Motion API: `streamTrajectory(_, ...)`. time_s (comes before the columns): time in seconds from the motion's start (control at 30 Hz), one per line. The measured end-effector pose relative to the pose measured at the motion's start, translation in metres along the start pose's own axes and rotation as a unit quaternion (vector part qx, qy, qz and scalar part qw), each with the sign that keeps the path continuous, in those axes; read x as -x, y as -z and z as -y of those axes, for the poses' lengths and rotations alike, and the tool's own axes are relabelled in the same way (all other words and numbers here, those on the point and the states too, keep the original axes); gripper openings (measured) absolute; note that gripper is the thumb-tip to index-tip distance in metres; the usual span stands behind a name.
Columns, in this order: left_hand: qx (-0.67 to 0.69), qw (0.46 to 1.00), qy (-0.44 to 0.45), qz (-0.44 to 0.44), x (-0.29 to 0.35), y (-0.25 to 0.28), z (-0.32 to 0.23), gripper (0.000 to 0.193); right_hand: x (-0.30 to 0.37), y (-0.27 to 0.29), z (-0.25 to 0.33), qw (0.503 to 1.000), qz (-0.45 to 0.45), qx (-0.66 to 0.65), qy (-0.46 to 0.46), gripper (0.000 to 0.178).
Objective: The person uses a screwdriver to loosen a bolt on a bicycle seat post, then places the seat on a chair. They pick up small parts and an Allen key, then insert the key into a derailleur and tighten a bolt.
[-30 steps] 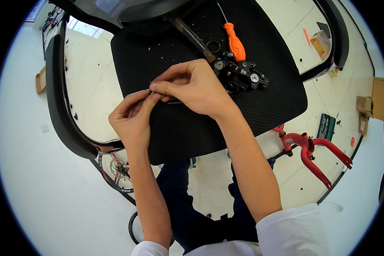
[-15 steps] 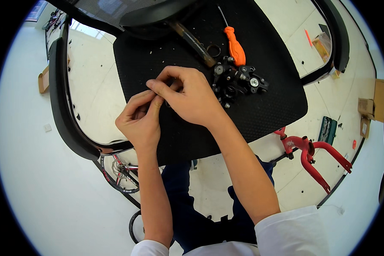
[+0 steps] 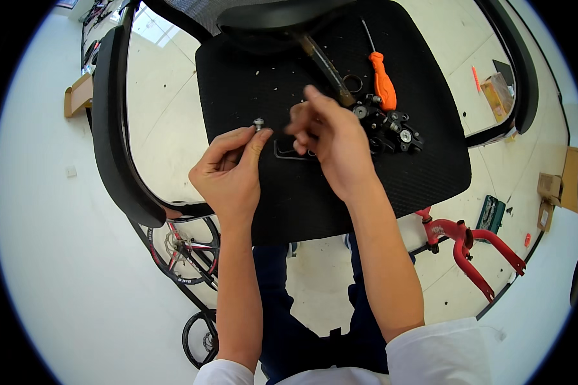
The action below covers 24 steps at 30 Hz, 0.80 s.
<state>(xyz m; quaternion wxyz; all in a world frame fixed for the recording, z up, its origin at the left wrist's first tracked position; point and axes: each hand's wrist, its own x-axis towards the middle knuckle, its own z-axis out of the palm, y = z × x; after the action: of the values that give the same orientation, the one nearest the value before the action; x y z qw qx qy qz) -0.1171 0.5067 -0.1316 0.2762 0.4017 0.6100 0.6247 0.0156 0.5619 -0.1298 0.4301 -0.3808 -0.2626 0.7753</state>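
My left hand (image 3: pixel 230 168) pinches a small silver bolt (image 3: pixel 258 123) between thumb and fingertips, its head pointing up. To the right, my right hand (image 3: pixel 337 144) is held apart from the bolt with its fingers spread and partly smeared by motion; nothing shows in it. Beneath its fingers a thin L-shaped hex key (image 3: pixel 284 156) lies on the black chair seat (image 3: pixel 302 212), partly hidden. Beyond my right hand sit black bicycle brake calipers (image 3: pixel 398 131) with silver bolts. An orange-handled screwdriver (image 3: pixel 383 82) lies just past them.
A bicycle saddle (image 3: pixel 270 18) with a worn seatpost (image 3: pixel 324 67) rests on the seat's far part, near a dark ring (image 3: pixel 352 83). Chair armrests (image 3: pixel 112 128) flank both sides. On the floor are a red fork (image 3: pixel 459 237), bicycle wheels (image 3: pixel 186 250) and a green case (image 3: pixel 490 213).
My hands were together at the fingertips; the right has drawn away to the right and opened. The bolt in my left hand now shows, and so does the hex key.
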Motion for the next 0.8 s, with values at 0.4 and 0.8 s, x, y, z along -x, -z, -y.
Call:
streamTrajectory(0.4,0.013,1.0,-0.017,0.009,0.002,0.005,0.002,0.013,0.003,-0.005,-0.009,1.0,0.007,0.009,-0.015,0.033)
streamTrajectory(0.8,-0.022,0.998,0.052,0.013,0.001,-0.003,-0.007,0.02,-0.002,-0.014,-0.018,0.983,0.006,0.131,0.129,0.018)
